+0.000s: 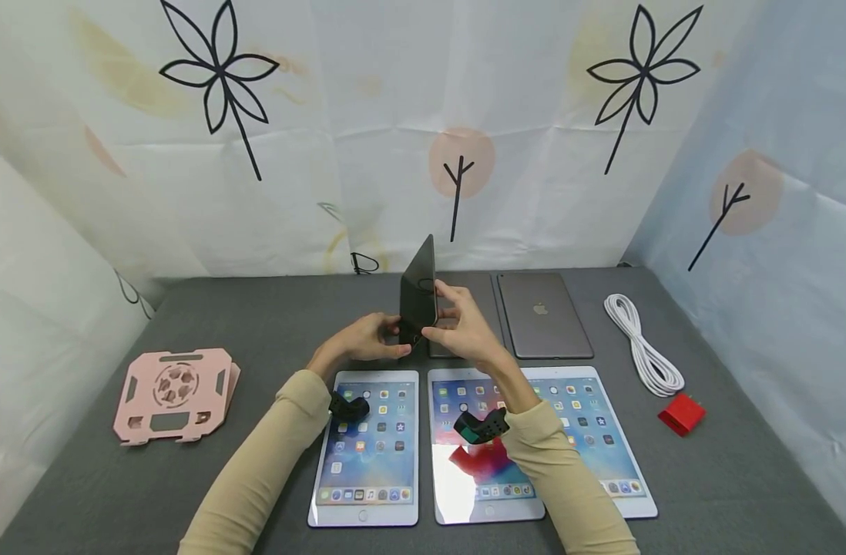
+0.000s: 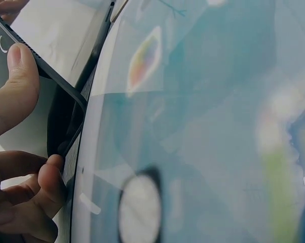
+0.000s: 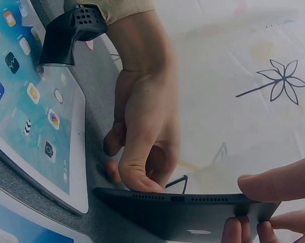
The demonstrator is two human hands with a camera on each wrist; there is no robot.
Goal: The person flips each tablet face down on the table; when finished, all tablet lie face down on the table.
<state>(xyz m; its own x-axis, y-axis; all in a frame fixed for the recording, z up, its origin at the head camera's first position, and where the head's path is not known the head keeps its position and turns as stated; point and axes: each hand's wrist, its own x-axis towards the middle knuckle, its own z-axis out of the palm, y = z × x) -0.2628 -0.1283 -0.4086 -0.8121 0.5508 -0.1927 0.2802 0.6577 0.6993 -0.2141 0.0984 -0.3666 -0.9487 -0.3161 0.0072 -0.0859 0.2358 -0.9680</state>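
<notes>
A dark grey tablet (image 1: 416, 297) with an apple logo on its back stands steeply tilted between both hands above the rear of the table. My left hand (image 1: 370, 338) holds its lower edge, the thumb on the rim beside the speaker holes in the right wrist view. With thumb and fingers, my right hand (image 1: 464, 324) grips the other end of the same edge. Another grey tablet (image 1: 442, 351) lies partly hidden under the right hand. To its right, a grey tablet (image 1: 542, 316) lies back side up.
Three lit white tablets, a left one (image 1: 367, 447), a middle one (image 1: 488, 509) and a right one (image 1: 589, 424), lie in front, partly beneath the forearms. A pink folding stand (image 1: 173, 397) is far left. A white cable coil (image 1: 641, 347) and a red charger (image 1: 683, 415) lie right.
</notes>
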